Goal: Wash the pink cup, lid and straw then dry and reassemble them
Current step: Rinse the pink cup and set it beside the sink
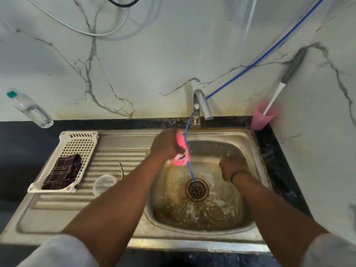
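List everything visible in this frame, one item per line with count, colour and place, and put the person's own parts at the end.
Pink plastic cup: one, pink, held over the basin's left edge.
Clear round lid: one, transparent, on the drainboard.
Thin straw: one, greyish, on the drainboard beside the lid.
Slotted plastic tray: one, cream, drainboard's left.
Checked cloth: one, dark maroon, in the tray.
Steel sink: one, stained, centre.
Metal tap: one, silver, behind the basin.
Blue tube: one, from the wall into the drain.
Plastic water bottle: one, clear with teal cap, left counter.
Pink tumbler: one, right corner, holding a white-and-grey brush.
Left hand: grips the cup.
Right hand: in the basin; blurred.
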